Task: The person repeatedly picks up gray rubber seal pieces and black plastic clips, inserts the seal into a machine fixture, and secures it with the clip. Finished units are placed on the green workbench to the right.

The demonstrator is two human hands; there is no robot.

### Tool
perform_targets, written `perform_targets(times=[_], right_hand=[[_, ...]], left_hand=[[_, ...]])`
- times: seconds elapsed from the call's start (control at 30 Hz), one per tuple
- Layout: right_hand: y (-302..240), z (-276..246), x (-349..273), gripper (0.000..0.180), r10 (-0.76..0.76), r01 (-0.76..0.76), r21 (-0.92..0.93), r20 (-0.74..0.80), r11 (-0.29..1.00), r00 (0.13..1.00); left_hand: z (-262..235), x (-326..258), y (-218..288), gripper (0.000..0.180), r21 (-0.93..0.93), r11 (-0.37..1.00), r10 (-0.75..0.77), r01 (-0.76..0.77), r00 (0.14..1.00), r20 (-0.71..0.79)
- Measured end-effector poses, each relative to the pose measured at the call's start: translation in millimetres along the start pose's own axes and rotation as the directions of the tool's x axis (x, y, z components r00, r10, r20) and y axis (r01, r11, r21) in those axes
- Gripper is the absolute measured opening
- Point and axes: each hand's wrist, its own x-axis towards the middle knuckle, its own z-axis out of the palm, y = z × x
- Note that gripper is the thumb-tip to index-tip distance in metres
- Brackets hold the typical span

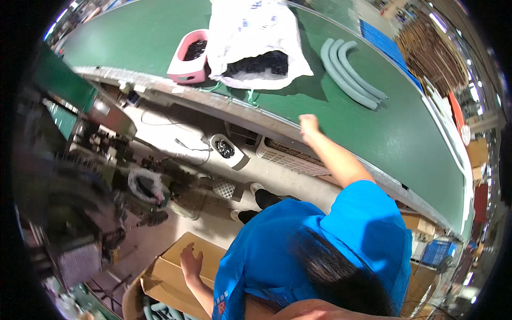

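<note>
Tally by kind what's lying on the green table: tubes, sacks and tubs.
Grey curved tubes: 3
White sack: 1
Pink tub: 1
Total: 5

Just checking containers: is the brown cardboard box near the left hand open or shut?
Open: grey curved tubes show inside the uncovered brown cardboard box.
</note>
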Motion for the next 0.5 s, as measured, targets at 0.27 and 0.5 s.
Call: perform_targets(times=[0.27, 0.5], right_hand=[[-56.1, -166.2, 140.7, 0.056, -0.292, 0.004, -0.794, -0.219, 0.608, 0.931], [-71.9, -214.9, 212.6, 0.037, -0.144, 0.006, -0.997, -0.006, 0.082, 0.99]], left_hand=[[-32.4, 22.3, 70.4, 0.044, 0.079, 0.996, 0.039, -0.042, 0.999, 0.032], [-43.5, 39.2, 128.1, 0.043, 0.11, 0.988, 0.096, -0.103, 0.993, 0.069]])
